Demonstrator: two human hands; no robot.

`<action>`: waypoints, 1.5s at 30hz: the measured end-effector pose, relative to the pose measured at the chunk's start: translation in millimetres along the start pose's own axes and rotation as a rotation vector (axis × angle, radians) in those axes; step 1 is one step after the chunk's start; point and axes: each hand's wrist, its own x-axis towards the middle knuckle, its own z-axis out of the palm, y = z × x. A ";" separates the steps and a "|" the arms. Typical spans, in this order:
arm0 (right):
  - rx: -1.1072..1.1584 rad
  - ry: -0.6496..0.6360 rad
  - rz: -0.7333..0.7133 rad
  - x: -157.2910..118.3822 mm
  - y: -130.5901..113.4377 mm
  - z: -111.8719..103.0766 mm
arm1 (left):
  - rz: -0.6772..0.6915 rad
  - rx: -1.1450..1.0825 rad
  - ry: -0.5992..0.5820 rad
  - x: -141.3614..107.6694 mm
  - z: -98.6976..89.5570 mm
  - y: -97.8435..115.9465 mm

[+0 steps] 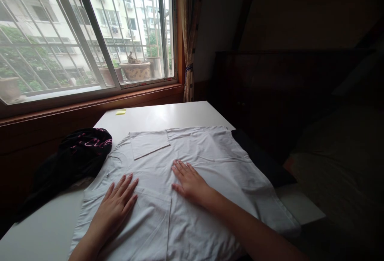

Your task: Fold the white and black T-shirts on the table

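Note:
A white T-shirt [207,181] lies spread on the table, its neckline toward the left and its hem toward the right. One sleeve is folded in at the far side, and the near sleeve also lies over the body. My left hand [118,201] rests flat on the cloth below the neckline, fingers stretched out. Near the shirt's middle, my right hand [189,183] lies palm down with its fingers extended. Neither hand grips the fabric. Shallow wrinkles run across the shirt, and its nearest edge is cut off by the frame.
The white table [150,114] carries a dark garment with pink lettering [85,145] at its left edge. A yellow sticky note [121,112] is at the back. Black cloth [264,159] shows beyond the hem. Behind are a barred window [129,33] and a curtain [189,41].

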 end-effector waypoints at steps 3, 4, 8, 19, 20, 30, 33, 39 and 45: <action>-0.019 -0.015 0.026 18.1 17.1 -3.8 | -0.004 0.007 -0.012 0.2 -2.7 1.6; -0.041 -0.013 0.046 19.6 27.5 -6.3 | -0.003 0.010 -0.017 0.3 -3.3 1.9; -0.163 0.013 0.158 2.6 85.6 -21.0 | 0.005 0.015 -0.024 0.7 -3.3 1.9; -0.148 0.169 0.445 -99.8 227.4 -44.4 | -0.005 -0.002 -0.016 -0.2 -0.7 0.8; -0.155 0.158 0.497 -104.5 234.1 -44.9 | -0.006 -0.001 -0.016 -0.2 -1.3 1.1; -0.286 0.211 0.649 -67.8 210.7 -64.4 | -0.023 -0.026 -0.016 1.1 -5.6 4.2; -0.220 0.203 0.434 -27.9 158.1 -57.9 | -0.028 -0.033 -0.019 1.3 -5.4 4.4; -0.042 0.035 0.140 56.3 27.6 -20.7 | -0.023 -0.026 -0.014 2.0 -7.3 5.6; 0.095 -0.009 -0.119 98.0 -64.7 16.2 | -0.090 -0.029 -0.015 0.8 -10.9 9.6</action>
